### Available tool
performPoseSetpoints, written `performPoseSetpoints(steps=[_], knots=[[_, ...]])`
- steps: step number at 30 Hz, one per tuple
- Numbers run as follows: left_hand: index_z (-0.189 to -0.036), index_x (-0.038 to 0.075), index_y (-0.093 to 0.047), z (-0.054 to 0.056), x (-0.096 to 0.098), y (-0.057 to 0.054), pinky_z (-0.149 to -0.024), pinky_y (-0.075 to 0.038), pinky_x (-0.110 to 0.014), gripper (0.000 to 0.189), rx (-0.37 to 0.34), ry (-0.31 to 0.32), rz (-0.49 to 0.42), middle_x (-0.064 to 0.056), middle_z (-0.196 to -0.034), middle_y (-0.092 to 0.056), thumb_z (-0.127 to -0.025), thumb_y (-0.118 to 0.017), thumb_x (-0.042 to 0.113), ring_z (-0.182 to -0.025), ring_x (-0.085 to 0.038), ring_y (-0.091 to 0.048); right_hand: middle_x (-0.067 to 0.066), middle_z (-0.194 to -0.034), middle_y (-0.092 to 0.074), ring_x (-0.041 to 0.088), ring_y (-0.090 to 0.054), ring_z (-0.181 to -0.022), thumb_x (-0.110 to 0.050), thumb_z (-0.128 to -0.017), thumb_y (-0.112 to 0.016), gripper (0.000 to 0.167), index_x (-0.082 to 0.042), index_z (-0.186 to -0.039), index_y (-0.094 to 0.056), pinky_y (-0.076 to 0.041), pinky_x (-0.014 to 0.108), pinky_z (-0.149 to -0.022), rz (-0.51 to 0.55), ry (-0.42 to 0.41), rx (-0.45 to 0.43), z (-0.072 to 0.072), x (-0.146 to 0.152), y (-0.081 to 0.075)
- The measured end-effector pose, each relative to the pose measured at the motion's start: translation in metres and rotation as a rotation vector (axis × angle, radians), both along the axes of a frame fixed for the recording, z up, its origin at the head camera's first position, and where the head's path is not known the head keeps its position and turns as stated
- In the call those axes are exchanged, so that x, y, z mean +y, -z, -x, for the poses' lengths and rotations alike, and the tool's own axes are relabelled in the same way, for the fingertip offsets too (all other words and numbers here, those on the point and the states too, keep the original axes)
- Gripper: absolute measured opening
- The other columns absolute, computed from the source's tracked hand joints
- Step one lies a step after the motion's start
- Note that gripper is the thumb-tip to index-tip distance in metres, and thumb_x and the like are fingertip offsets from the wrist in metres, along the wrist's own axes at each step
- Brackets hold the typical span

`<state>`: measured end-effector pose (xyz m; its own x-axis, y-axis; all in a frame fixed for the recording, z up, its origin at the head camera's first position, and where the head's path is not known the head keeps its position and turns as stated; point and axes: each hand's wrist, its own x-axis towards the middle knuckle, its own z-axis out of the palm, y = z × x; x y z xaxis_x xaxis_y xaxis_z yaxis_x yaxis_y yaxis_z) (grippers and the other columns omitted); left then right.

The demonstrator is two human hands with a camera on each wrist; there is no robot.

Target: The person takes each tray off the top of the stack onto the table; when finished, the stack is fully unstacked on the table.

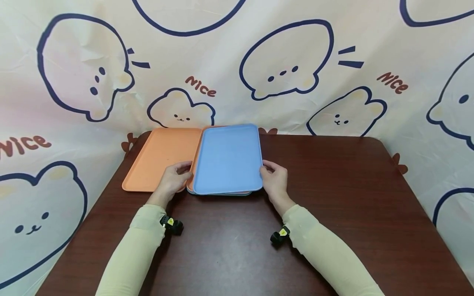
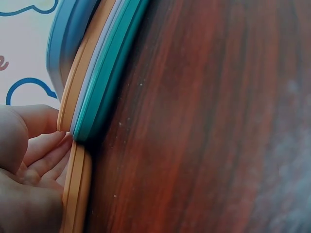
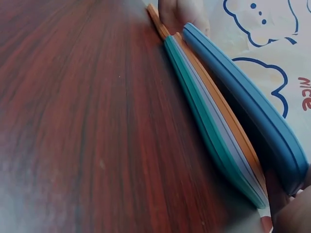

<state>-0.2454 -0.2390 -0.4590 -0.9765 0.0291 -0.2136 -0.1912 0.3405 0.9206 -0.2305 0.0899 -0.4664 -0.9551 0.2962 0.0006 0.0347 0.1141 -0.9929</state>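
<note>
A blue tray (image 1: 227, 160) lies uppermost on a stack, its right side raised above the tray under it. My right hand (image 1: 275, 179) pinches the blue tray's right edge, near its front corner. Beneath are an orange tray (image 3: 228, 116), a pale lilac tray (image 3: 214, 111) and a green tray (image 3: 194, 107). My left hand (image 1: 174, 179) is at the stack's left edge, with a digit touching the orange tray's rim and the other fingers extended behind it. Left of the stack, a second orange tray (image 1: 163, 154) lies flat, partly covered by that hand.
The dark brown wooden table (image 1: 333, 213) extends to the right and in front of the trays. A cream curtain (image 1: 222, 61) with blue-outlined cartoon animals hangs behind the table's far edge. Each sleeved wrist carries a small black camera (image 1: 174, 226).
</note>
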Motion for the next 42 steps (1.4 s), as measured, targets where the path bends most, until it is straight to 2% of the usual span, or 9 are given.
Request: performPoseSetpoints(steps=[7,13,20,25,29,32,37,40,42], knots=[[-0.159,-0.005,-0.047,0.001,0.004,0.001,-0.078,-0.049,-0.009,0.056,0.029,-0.007,0.027,-0.029,-0.165,-0.046,-0.105,-0.056,0.002,-0.156,-0.039,-0.042,0.025,-0.125,-0.075,0.014,-0.069,-0.093,-0.006,-0.099,-0.067,0.031,0.002,-0.127,-0.078,-0.056,0.014,-0.073,0.07,0.008,0.004,-0.004,0.02,0.0],[-0.158,-0.004,-0.05,0.003,0.003,0.002,-0.077,-0.049,-0.01,0.055,0.04,-0.019,0.05,-0.029,-0.162,-0.049,-0.104,-0.057,0.003,-0.153,-0.039,-0.046,0.024,-0.132,-0.073,0.013,-0.07,-0.099,-0.008,-0.101,-0.068,0.032,0.001,-0.13,-0.077,-0.057,0.013,-0.076,0.087,0.013,-0.007,-0.007,0.043,-0.003],[-0.157,-0.004,-0.052,0.006,0.004,0.005,-0.077,-0.05,-0.01,0.055,0.056,-0.014,0.073,-0.029,-0.16,-0.053,-0.102,-0.056,0.002,-0.15,-0.038,-0.05,0.027,-0.128,-0.072,0.0,-0.067,-0.089,-0.008,-0.101,-0.07,0.032,0.003,-0.13,-0.076,-0.057,0.012,-0.075,0.085,0.054,-0.005,-0.013,0.079,-0.006],[-0.158,-0.003,-0.05,0.006,0.005,0.005,-0.077,-0.05,-0.01,0.055,0.061,-0.007,0.086,-0.029,-0.161,-0.052,-0.103,-0.056,0.002,-0.15,-0.038,-0.05,0.018,-0.12,-0.073,0.001,-0.067,-0.087,-0.008,-0.101,-0.07,0.032,0.002,-0.13,-0.076,-0.058,0.014,-0.074,0.06,0.097,-0.027,-0.017,0.107,-0.006],[-0.158,-0.003,-0.05,0.005,0.005,0.003,-0.08,-0.048,-0.008,0.055,0.066,-0.009,0.104,-0.029,-0.162,-0.05,-0.103,-0.056,0.003,-0.152,-0.038,-0.049,0.016,-0.122,-0.071,0.001,-0.067,-0.088,-0.01,-0.102,-0.07,0.033,0.001,-0.132,-0.076,-0.058,0.014,-0.074,0.042,0.12,-0.046,-0.018,0.125,-0.007],[-0.158,-0.002,-0.051,0.005,0.005,0.002,-0.078,-0.048,-0.008,0.055,0.064,-0.02,0.11,-0.028,-0.161,-0.052,-0.103,-0.057,0.003,-0.149,-0.036,-0.051,0.018,-0.127,-0.07,0.0,-0.067,-0.09,-0.011,-0.102,-0.07,0.034,0.0,-0.135,-0.075,-0.058,0.013,-0.075,0.022,0.127,-0.058,-0.019,0.137,-0.007],[-0.158,-0.001,-0.052,0.005,0.004,0.003,-0.057,-0.046,-0.02,0.056,0.058,-0.021,0.09,-0.028,-0.159,-0.054,-0.102,-0.057,0.002,-0.134,-0.035,-0.058,0.019,-0.134,-0.069,-0.001,-0.067,-0.089,-0.015,-0.103,-0.07,0.037,-0.002,-0.138,-0.073,-0.058,0.013,-0.075,-0.01,0.13,-0.088,-0.021,0.155,-0.006],[-0.157,-0.002,-0.052,0.006,0.004,0.004,-0.055,-0.045,-0.021,0.056,0.065,-0.017,0.088,-0.029,-0.159,-0.054,-0.102,-0.056,0.002,-0.134,-0.035,-0.058,0.02,-0.141,-0.066,-0.003,-0.066,-0.092,-0.016,-0.104,-0.07,0.038,-0.003,-0.14,-0.072,-0.057,0.011,-0.076,-0.033,0.133,-0.106,-0.023,0.165,-0.004],[-0.157,-0.002,-0.052,0.006,0.004,0.004,-0.062,-0.047,-0.015,0.056,0.074,-0.017,0.102,-0.029,-0.159,-0.053,-0.102,-0.056,0.002,-0.139,-0.035,-0.056,0.02,-0.144,-0.065,-0.003,-0.065,-0.093,-0.017,-0.104,-0.069,0.039,-0.003,-0.141,-0.072,-0.057,0.009,-0.076,-0.052,0.128,-0.116,-0.024,0.17,-0.003]])
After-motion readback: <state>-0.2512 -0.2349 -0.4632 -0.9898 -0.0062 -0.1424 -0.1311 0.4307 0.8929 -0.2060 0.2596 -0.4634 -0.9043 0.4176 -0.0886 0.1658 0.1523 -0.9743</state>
